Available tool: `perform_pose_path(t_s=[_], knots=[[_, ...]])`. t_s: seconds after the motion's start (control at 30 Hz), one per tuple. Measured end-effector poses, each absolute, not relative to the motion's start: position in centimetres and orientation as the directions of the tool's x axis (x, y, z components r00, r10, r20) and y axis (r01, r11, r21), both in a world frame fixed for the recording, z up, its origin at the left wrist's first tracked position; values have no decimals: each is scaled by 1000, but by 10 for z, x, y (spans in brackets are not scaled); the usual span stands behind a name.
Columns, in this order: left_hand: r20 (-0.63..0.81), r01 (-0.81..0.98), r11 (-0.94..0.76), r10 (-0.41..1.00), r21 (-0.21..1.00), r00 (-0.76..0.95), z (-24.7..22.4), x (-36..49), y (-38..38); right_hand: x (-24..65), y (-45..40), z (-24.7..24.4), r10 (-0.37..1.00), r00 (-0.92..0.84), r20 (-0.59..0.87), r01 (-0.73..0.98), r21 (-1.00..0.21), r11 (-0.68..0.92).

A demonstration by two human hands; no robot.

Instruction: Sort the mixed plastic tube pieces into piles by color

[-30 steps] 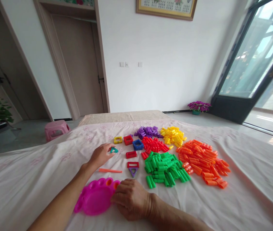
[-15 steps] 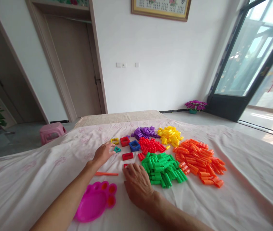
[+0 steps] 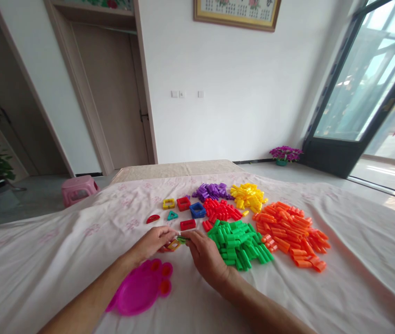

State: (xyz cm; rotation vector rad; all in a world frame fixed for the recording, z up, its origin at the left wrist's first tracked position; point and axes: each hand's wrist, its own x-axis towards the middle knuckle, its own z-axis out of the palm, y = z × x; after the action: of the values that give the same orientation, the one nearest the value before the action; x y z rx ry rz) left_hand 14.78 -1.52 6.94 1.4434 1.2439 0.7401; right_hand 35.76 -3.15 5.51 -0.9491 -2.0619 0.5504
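My left hand (image 3: 155,242) is closed on small frame pieces between thumb and fingers, above the pink paw-shaped tray (image 3: 138,293). Close against it, my right hand (image 3: 206,255) pinches a small green piece (image 3: 182,240). A yellow-orange frame piece (image 3: 174,245) shows between the two hands. Beyond them lie a red rectangular frame (image 3: 188,224), a teal triangle (image 3: 172,215), a red half-round piece (image 3: 153,219), a yellow frame (image 3: 168,203), a red square frame (image 3: 184,203) and blue frames (image 3: 197,210).
Right of my hands are piles of green pieces (image 3: 239,246), orange pieces (image 3: 289,232), red pieces (image 3: 221,209), purple pieces (image 3: 211,191) and yellow pieces (image 3: 249,197) on the white cloth (image 3: 89,250). A pink stool (image 3: 79,189) stands beyond the left edge.
My left hand has moved from beside the teal triangle down and right to meet my right hand. A red half-round piece now shows where the left hand was.
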Motion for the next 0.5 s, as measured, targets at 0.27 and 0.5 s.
perform_pose_path(t_s=[0.27,0.5], knots=[[-348,26,370,846,929,403,79,163,-23,353,-29,48,725,-322,609,185,-711,679],[-373,-129,473,811,872,450,76,166,-27,350,-21,41,779,-198,595,248,-739,627]])
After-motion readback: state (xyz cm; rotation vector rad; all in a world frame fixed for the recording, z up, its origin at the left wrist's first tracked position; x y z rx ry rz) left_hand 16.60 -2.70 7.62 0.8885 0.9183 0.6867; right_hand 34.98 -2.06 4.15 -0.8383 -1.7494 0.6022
